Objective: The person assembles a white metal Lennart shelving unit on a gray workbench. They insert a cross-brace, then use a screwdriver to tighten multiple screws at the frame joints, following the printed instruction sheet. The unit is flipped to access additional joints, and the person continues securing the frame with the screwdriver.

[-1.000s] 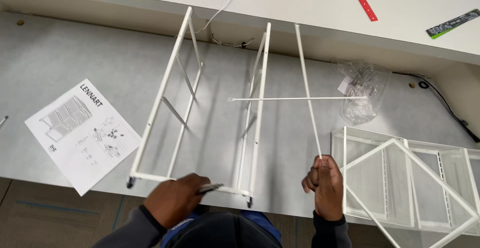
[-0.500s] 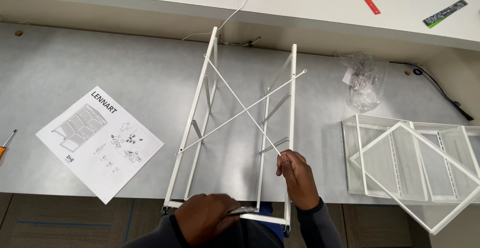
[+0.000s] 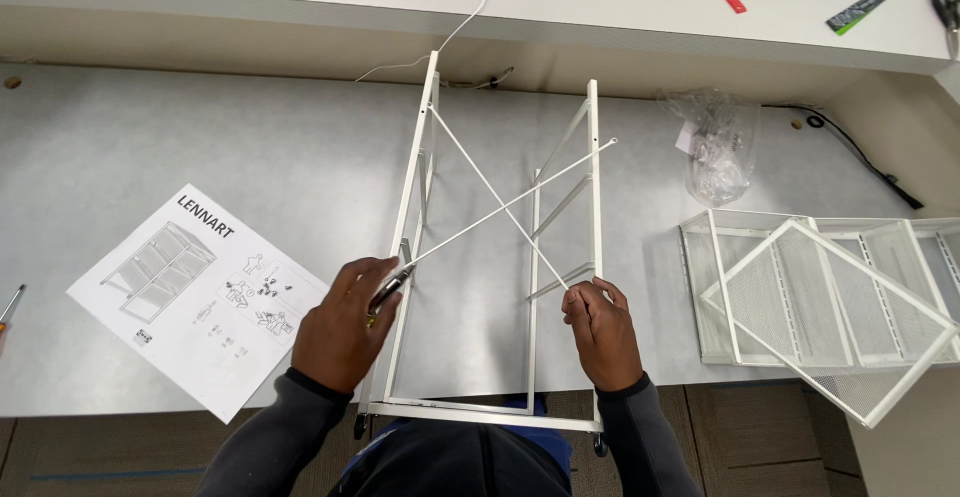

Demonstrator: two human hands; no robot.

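**benchguy:** Both hands have come up the white wire frame (image 3: 500,257) since a moment ago. Left hand (image 3: 345,332) is now wrapped around a small metal tool (image 3: 392,285), tip at the frame's left rail where one cross rod (image 3: 510,209) ends

**rackfan:** and the right hand (image 3: 600,332)?

**benchguy:** pinching the lower end of the other rod by the right rail. Frame's lying flat on the grey table (image 3: 150,147), instruction sheet (image 3: 200,297) off to its left

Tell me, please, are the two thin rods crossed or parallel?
Crossed: the rods form an X across the white frame.
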